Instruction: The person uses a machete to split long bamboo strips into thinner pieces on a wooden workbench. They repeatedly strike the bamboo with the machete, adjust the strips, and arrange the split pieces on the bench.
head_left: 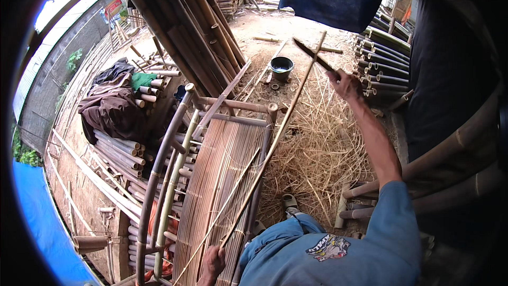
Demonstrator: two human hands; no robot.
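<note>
My left hand [212, 262], low in the head view, is closed around the near end of a long bamboo strip [273, 145]. The strip slants up and away to the right, over the side rail of a bamboo bench [211, 167] with a slatted top. Farther out on the right, my right hand [347, 86] grips the handle of a long knife [305, 48], its dark blade pointing up and left. Blade and strip cross near the strip's far end; whether they touch I cannot tell. A second thin strip [233, 193] lies across the slats.
Bamboo shavings [312, 153] cover the ground right of the bench. A dark bucket [281, 68] stands beyond it. Thick bamboo poles [185, 21] lean at the back left; cut poles [383, 63] are stacked at right. Dark cloths [114, 100] lie on more poles at left.
</note>
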